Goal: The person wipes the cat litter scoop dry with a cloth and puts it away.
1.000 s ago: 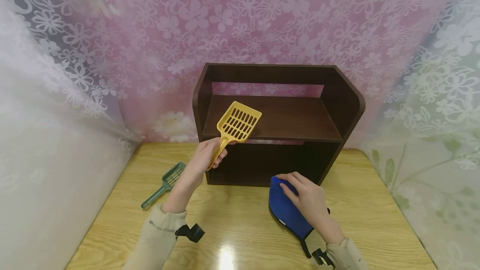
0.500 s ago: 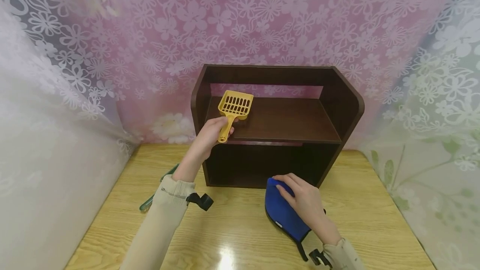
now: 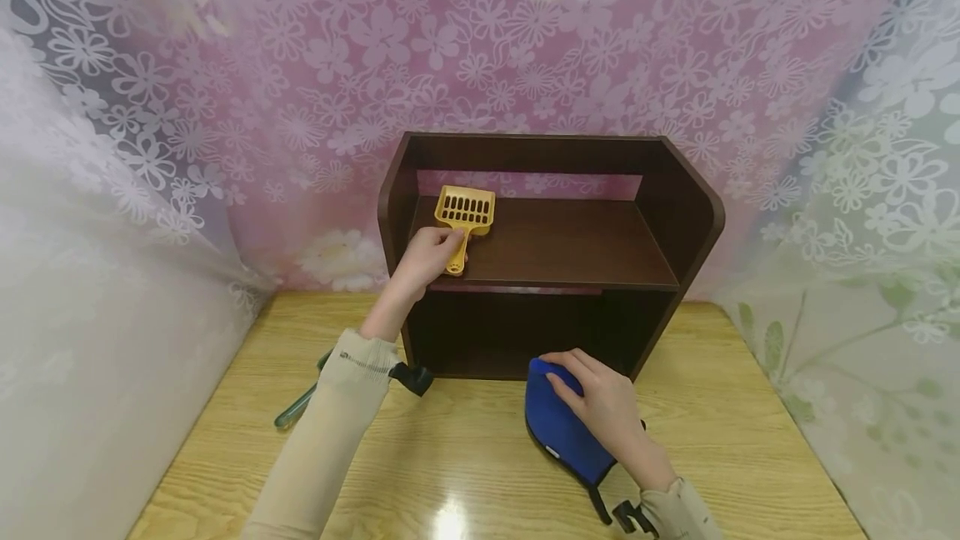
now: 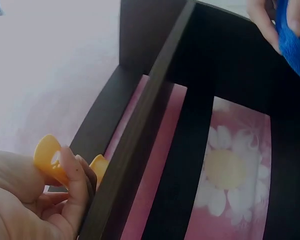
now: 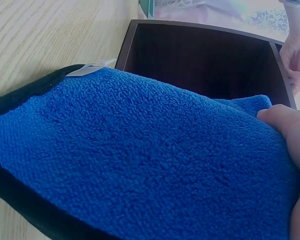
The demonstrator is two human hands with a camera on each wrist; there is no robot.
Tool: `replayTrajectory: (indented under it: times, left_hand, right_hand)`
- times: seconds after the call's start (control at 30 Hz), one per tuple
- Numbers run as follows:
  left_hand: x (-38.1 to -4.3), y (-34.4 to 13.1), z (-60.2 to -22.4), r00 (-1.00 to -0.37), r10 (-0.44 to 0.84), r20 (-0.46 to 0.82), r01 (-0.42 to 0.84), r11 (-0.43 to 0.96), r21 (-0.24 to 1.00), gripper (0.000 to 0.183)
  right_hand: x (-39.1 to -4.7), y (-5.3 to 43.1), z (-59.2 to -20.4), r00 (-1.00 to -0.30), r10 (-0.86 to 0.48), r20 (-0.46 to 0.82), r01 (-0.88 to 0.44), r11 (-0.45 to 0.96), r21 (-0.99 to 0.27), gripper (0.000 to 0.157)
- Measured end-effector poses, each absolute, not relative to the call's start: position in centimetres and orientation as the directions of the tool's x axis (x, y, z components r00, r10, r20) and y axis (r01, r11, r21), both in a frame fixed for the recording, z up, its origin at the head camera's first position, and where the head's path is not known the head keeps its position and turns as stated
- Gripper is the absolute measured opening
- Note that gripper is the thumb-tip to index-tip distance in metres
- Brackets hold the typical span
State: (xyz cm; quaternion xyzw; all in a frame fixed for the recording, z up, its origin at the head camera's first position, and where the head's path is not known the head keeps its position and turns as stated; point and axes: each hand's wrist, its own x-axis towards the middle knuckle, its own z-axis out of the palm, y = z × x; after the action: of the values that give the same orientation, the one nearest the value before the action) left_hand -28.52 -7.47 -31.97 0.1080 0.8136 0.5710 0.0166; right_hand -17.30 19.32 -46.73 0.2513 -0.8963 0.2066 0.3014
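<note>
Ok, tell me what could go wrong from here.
The left hand holds the yellow scoop near the front edge of the upper shelf; let go carelessly, it might slide off. The right hand pinches one end of the blue cloth, which could slip. The green handle, partly hidden by the sleeve, might get knocked.

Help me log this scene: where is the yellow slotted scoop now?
In the head view, the yellow slotted scoop is at the left end of the dark brown upper shelf, its handle held in the left hand.
</note>
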Motion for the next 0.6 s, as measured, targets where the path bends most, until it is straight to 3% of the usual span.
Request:
replayTrajectory:
  times: [0.4, 0.6]
  left_hand:
    - [-29.4, -6.5, -31.9, -0.985, 0.103, 0.135, 0.168, 0.471, 0.866, 0.042]
    - [-29.9, -6.7, -31.5, -0.978, 0.109, 0.177, 0.204, 0.658, 0.724, 0.043]
  right_hand:
    - [-17.1, 19.1, -46.7, -0.699, -0.321, 0.638, -0.574, 0.785, -0.234, 0.032]
    - [-17.1, 19.0, -46.7, -0.689, -0.326, 0.647, -0.58, 0.783, -0.223, 0.031]
